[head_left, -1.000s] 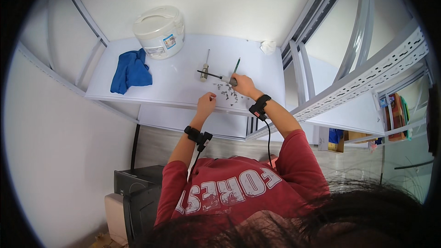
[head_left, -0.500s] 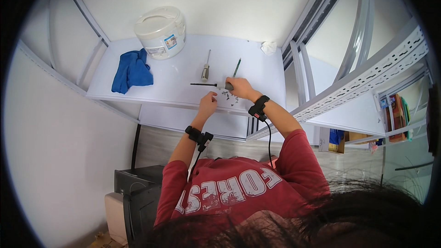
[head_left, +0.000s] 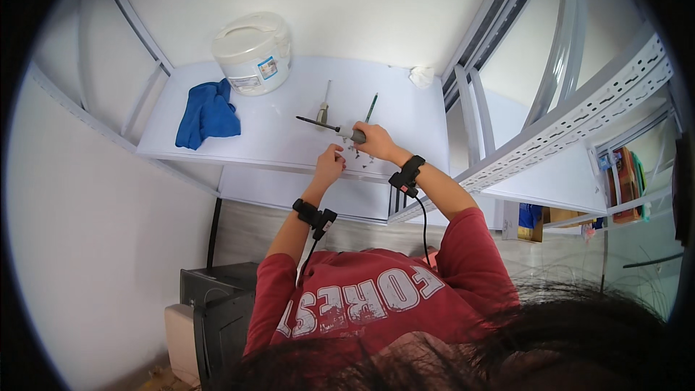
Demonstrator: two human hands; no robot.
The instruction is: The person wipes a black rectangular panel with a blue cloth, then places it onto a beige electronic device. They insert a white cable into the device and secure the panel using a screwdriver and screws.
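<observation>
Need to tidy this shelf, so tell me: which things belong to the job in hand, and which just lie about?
In use, apparently:
dark-shafted screwdriver in the right grip
small metal pieces near the left grip

Probably just lying about:
second screwdriver, perhaps spare
thin green stick
blue cloth
white lidded bucket
crumpled white wad

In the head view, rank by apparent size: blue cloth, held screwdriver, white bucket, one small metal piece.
1. White bucket
2. Blue cloth
3. Screwdriver in the right hand
4. Small metal piece
</observation>
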